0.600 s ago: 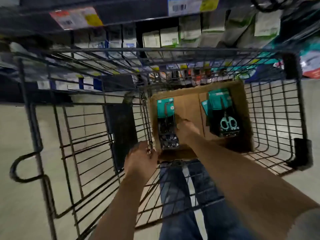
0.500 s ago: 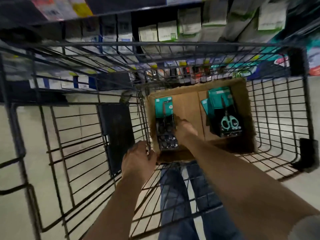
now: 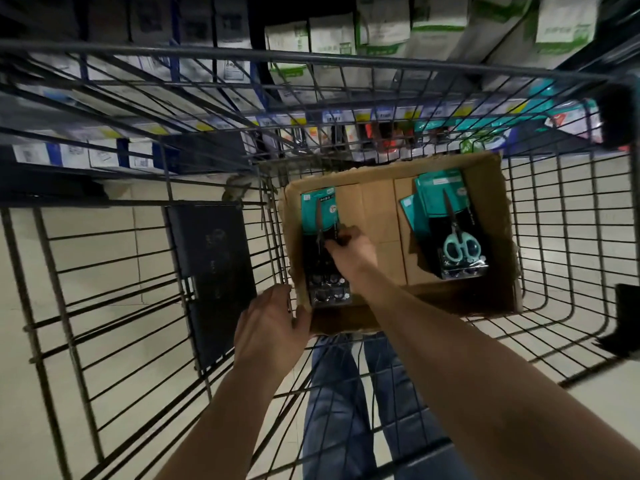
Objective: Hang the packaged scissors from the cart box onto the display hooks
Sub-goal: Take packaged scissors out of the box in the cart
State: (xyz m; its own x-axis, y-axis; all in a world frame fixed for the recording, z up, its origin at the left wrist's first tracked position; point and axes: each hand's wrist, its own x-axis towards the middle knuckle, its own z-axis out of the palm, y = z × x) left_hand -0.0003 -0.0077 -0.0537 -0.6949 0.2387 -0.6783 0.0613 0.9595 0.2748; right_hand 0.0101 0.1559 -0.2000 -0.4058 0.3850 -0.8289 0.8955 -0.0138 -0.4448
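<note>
- Here, item one: left-hand pack (image 3: 320, 216) of scissors, laid flat against the left wall of the cardboard box (image 3: 381, 172), which is set in the wire cart (image 3: 311, 60). A teal card top, a dark lower part and a clear blister at the near end are shown.
- Item two: right-hand stack (image 3: 446, 216) of like packs, with pale-green handles seen in the top one, well apart from the first, against the right side of the same box.
- Handling, as judged: a light, flat, fairly stiff piece is expected. The card may flex if it is lifted by one corner, and the plastic front is likely to be slippery. The weight is probably carried at the handle end.
- Where to be held, as judged: the long edges at mid-length are best pinched for the lift, so that the top end, where a hang hole would be expected, is left free for a hook.
- Right hand (image 3: 351, 249): reached into the box, with its fingers (image 3: 334, 239) curled narrowly onto the right edge of the left-hand pack at about mid-length. The thumb is hidden, and a pinch is taken to be formed. No lift can be told.
- Left hand (image 3: 268, 327): wrapped round the near-left corner of the box where the cart wire is met, with the thumb laid on the cardboard, seemingly to steady it.
- Display hooks: not made out among the blurred shelf goods (image 3: 332, 32) beyond the cart's far wall.
</note>
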